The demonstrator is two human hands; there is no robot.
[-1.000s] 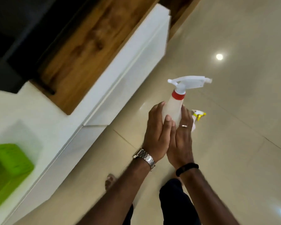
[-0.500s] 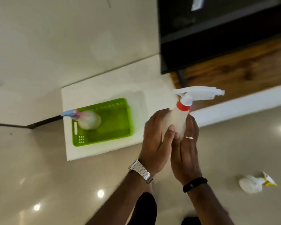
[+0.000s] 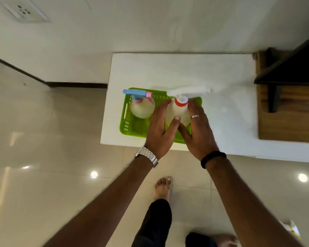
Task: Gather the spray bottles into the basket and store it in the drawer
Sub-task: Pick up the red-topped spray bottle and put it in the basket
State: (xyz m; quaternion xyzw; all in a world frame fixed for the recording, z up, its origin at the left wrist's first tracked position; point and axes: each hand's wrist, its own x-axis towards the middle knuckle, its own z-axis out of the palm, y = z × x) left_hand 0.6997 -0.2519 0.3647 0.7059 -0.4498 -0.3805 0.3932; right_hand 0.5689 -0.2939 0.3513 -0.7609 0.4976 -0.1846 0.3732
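Green basket [image 3: 128, 120] holds 1 blue-topped bottle [image 3: 142, 108]; hands grip red-collared bottle [image 3: 179, 111].

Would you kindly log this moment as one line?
hands: left, right clasp red-collared spray bottle | over green basket | blue-trigger bottle inside | yellow-trigger bottle on floor

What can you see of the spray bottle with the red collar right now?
The translucent white plastic spray bottle with the red collar stands upright over the right half of the green slotted plastic basket. Its white trigger head lies level, nozzle pointing right. The left hand and right hand flank its body, fingers spread, left thumb on its front; whether its base rests on the basket floor is hidden. A pink-and-blue-topped bottle stands beside it to the left.
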